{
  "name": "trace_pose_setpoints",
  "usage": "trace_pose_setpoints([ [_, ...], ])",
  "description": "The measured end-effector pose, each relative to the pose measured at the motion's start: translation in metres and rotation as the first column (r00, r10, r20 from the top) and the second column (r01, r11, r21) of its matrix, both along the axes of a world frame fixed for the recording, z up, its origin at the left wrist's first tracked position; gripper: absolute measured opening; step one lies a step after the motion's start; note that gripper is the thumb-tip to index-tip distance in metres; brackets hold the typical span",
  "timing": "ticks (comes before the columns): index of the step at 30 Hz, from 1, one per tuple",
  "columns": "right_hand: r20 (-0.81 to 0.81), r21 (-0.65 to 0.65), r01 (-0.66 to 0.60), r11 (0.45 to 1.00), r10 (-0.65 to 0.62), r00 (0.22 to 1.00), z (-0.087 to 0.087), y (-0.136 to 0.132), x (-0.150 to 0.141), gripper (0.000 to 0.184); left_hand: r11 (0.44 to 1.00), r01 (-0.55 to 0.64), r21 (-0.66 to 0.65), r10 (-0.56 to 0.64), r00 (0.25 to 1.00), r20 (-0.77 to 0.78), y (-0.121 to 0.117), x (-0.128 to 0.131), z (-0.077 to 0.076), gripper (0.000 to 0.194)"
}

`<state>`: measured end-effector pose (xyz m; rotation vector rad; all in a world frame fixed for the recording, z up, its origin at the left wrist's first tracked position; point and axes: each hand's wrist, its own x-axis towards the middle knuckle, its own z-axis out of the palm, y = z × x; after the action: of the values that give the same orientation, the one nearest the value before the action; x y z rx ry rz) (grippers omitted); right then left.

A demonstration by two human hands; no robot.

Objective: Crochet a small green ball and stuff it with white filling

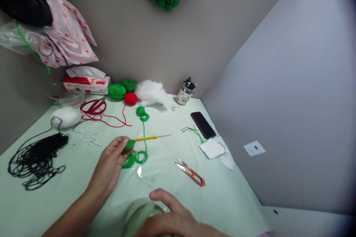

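Pinched between the thumb and fingers of my left hand (111,155) is a small green crochet piece (129,145). A yellow-handled crochet hook (147,138) points right from beside it; whether my fingers also hold the hook is unclear. Green yarn (141,157) lies in loops just below and runs up to a small green yarn ball (140,111). At the bottom edge, my right hand (172,218) is blurred and curled around a pale, translucent cup (136,216). The cup's lower part is cut off by the frame.
Orange thread snips (191,173) lie right of centre, blades apart. Beyond are a phone (203,124), paper (213,148) and a jar (185,93). Black yarn (41,155), white yarn (66,117), red scissors (94,107), white stuffing (151,92) and a tissue box (86,81) occupy the left and back.
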<state>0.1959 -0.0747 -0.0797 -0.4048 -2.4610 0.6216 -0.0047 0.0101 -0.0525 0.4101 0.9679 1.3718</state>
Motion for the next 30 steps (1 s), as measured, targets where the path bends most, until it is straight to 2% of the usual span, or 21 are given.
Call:
trace_pose_setpoints([
  [1, 0.011, 0.05, 0.012, 0.999, -0.012, 1.0, -0.009, 0.0, 0.001, 0.03, 1.0, -0.003, -0.004, 0.003, 1.0, 0.003, 0.0, 0.0, 0.0, 0.024],
  [3, 0.01, 0.162, 0.039, 0.986, -0.041, 0.999, -0.009, -0.002, 0.001, 0.032, 1.0, -0.017, -0.011, 0.017, 1.0, 0.004, 0.0, 0.0, 0.0, 0.022],
  [6, -0.001, 0.314, 0.111, 0.943, -0.116, 0.993, 0.023, -0.001, 0.001, 0.031, 0.999, -0.04, -0.02, 0.04, 0.999, 0.016, 0.002, -0.002, 0.001, 0.02],
  [7, -0.069, 0.367, 0.131, 0.921, -0.114, 0.991, 0.038, 0.001, 0.001, 0.031, 0.999, -0.047, -0.021, 0.048, 0.999, 0.025, 0.003, -0.004, 0.001, 0.02],
  [9, -0.084, 0.321, 0.165, 0.932, -0.145, 0.986, 0.066, 0.007, 0.002, 0.054, 0.997, -0.07, -0.016, 0.07, 0.997, 0.042, 0.004, -0.007, 0.001, 0.02],
  [10, -0.133, 0.259, 0.216, 0.941, -0.187, 0.973, 0.078, 0.009, 0.004, 0.067, 0.996, -0.085, -0.01, 0.085, 0.995, 0.046, 0.005, -0.009, 0.0, 0.021],
  [12, -0.207, 0.142, 0.331, 0.933, -0.299, 0.931, 0.099, 0.013, 0.01, 0.073, 0.994, -0.105, 0.003, 0.105, 0.993, 0.045, 0.007, -0.012, 0.0, 0.021],
  [14, -0.213, 0.059, 0.472, 0.88, -0.451, 0.867, 0.118, 0.019, 0.024, 0.065, 0.993, -0.121, 0.006, 0.121, 0.992, 0.042, 0.008, -0.015, 0.0, 0.021],
  [15, -0.227, 0.053, 0.554, 0.831, -0.53, 0.817, 0.128, 0.024, 0.033, 0.062, 0.992, -0.128, 0.002, 0.127, 0.991, 0.042, 0.008, -0.015, 0.0, 0.02],
  [16, -0.26, 0.074, 0.646, 0.76, -0.611, 0.748, 0.138, 0.032, 0.043, 0.061, 0.991, -0.132, -0.001, 0.132, 0.99, 0.042, 0.009, -0.016, 0.0, 0.02],
  [19, -0.365, 0.165, 0.862, 0.48, -0.782, 0.505, 0.163, 0.076, 0.082, 0.053, 0.99, -0.141, -0.013, 0.142, 0.989, 0.047, 0.009, -0.017, 0.0, 0.019],
  [20, -0.37, 0.188, 0.892, 0.411, -0.812, 0.452, 0.168, 0.097, 0.097, 0.05, 0.99, -0.139, -0.018, 0.139, 0.989, 0.046, 0.01, -0.017, 0.0, 0.019],
  [21, -0.365, 0.211, 0.906, 0.367, -0.83, 0.421, 0.17, 0.121, 0.112, 0.049, 0.99, -0.137, -0.022, 0.138, 0.989, 0.046, 0.01, -0.017, -0.001, 0.019],
  [24, -0.364, 0.266, 0.91, 0.319, -0.841, 0.401, 0.165, 0.2, 0.157, 0.049, 0.99, -0.134, -0.037, 0.135, 0.99, 0.048, 0.011, -0.018, -0.001, 0.02],
  [26, -0.324, 0.258, 0.928, 0.269, -0.881, 0.346, 0.155, 0.245, 0.179, 0.05, 0.99, -0.135, -0.043, 0.137, 0.989, 0.05, 0.011, -0.018, -0.001, 0.022],
  [28, -0.288, 0.238, 0.939, 0.247, -0.906, 0.311, 0.143, 0.277, 0.193, 0.048, 0.99, -0.135, -0.048, 0.137, 0.989, 0.049, 0.012, -0.019, -0.002, 0.023],
  [30, -0.245, 0.204, 0.952, 0.227, -0.93, 0.274, 0.133, 0.297, 0.198, 0.043, 0.989, -0.132, -0.058, 0.135, 0.99, 0.044, 0.012, -0.018, -0.004, 0.023],
])
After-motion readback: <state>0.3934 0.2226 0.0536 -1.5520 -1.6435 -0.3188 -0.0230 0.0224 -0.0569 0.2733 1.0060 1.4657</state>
